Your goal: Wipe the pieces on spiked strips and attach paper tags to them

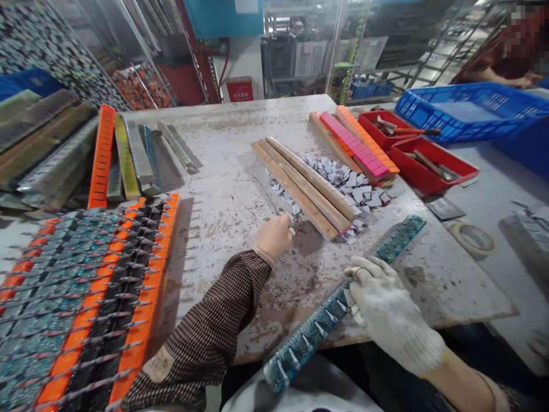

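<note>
My right hand [388, 309], in a white knitted glove, is closed around a long teal glitter bar [309, 337]. The bar slants from the table over its front edge towards my lap. Small pointed grey pieces [319, 328] stick out of its near half; slots show along the far half. Bare at the fingers, my left hand [274, 237] is closed at the near end of some scattered grey chips [285, 194]. What its fingertips pinch, if anything, is too small to name. Just beyond lie wooden bars [300, 183] with a heap of grey chips [349, 180] beside them.
On my left stand rows of orange, black and teal bars [146, 309] with grey pieces across them. Behind them are stacked bars [47, 143]. At right are pink bars [354, 143], red bins [433, 166], a blue crate [472, 109] and a tape roll [472, 239]. A person [501, 51] is beyond.
</note>
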Demonstrator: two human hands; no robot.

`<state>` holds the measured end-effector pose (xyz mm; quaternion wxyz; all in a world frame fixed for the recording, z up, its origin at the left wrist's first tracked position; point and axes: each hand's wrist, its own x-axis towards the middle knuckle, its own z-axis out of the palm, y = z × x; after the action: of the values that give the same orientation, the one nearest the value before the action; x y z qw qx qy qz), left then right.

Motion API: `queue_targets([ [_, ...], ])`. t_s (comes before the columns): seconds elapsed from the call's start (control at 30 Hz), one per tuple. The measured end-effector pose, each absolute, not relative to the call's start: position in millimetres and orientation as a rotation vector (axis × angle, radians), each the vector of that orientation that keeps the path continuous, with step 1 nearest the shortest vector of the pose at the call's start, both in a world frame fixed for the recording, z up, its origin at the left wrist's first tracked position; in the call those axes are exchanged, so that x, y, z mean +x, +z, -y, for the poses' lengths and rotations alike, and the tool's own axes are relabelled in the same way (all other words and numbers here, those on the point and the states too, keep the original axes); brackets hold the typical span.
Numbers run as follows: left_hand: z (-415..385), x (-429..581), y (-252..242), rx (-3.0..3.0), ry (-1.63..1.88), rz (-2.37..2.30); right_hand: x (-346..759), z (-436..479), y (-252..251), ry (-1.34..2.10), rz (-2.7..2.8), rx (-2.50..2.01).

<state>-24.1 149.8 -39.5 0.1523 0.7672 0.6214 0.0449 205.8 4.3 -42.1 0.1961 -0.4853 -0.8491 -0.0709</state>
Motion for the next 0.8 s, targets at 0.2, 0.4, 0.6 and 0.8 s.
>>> queue_targets([
  [0.2, -151.3, -33.9, -40.8, 2.145, 0.195, -1.926, 217.3, -5.4, -49.9, -0.060, 2.400, -1.261],
  [0.4, -178.0, -20.0, -40.4, 2.110, 0.114, -1.937, 235.6, 5.8, -55.6, 0.064, 2.209, -1.379],
  [0.6, -181.1, -12.2, -35.7, 2.102, 0.091, -1.906, 248.7, 11.5, -56.1, 0.101, 2.031, -1.451],
  [0.8, -190.0, -7.5, -41.2, 2.066, 0.081, -1.864, 242.1, 14.8, -49.8, 0.116, 2.040, -1.416],
])
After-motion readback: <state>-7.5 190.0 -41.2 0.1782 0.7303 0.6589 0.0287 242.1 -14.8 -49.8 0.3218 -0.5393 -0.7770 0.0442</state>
